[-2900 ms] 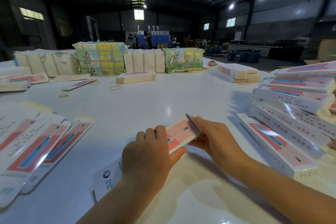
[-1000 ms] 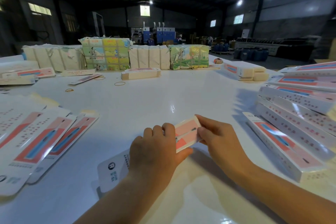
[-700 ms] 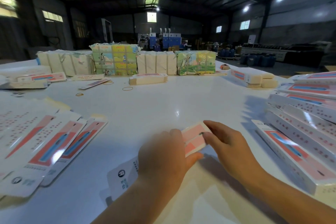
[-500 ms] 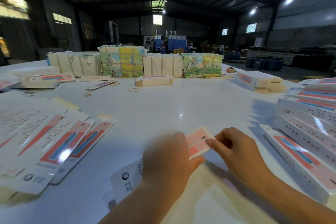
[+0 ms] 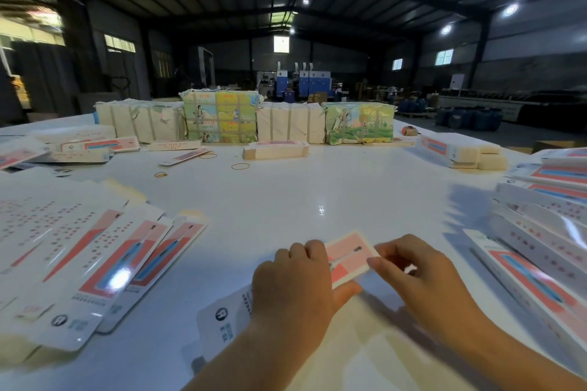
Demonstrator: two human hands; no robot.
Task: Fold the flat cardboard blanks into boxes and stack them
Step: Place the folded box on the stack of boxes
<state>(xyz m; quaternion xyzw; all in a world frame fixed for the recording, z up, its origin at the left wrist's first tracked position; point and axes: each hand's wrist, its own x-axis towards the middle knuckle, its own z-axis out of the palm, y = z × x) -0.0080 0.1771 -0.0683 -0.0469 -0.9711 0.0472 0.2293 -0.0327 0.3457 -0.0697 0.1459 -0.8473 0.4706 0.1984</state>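
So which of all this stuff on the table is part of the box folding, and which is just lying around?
Part of the job:
box being folded, held by left hand and right hand
flat blanks
stacked folded boxes

Lying about:
rubber bands
wrapped bundles
tape roll

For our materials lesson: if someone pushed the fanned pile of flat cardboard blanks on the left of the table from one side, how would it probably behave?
The flat blanks look thin and glossy, catching glare, so they would probably slide over one another and fan out further. The white table also shines, so the pile likely skids easily. A single lifted blank would probably flex.
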